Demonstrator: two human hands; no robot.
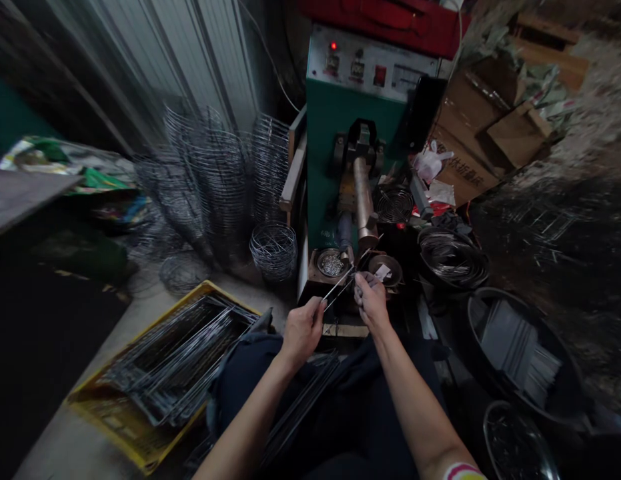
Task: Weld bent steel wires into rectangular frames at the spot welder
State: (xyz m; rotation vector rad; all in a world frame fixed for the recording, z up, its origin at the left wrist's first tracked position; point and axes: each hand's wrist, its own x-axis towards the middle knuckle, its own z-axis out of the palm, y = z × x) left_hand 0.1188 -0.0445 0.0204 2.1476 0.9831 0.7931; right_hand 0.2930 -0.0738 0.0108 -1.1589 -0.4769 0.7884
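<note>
Steel wire (337, 285): far end up at the machine (321, 143), apparently being positioned; calls for steadiness.
Left hand (304, 327): grip pinching its near end.
Right hand (371, 300): grip narrow at the far end, contents hidden.
Rod (364, 200): crowding in just beyond.
Dish (319, 265): small parts, near the wire's tip.

Cardboard boxes (460, 130) lie beyond the fingers (363, 285) to the right, a crumpled plastic bag (430, 162) beside them. Well left of the fingers sits colourful sacking (105, 179); ahead, leftward, stands corrugated sheeting (190, 53).
</note>
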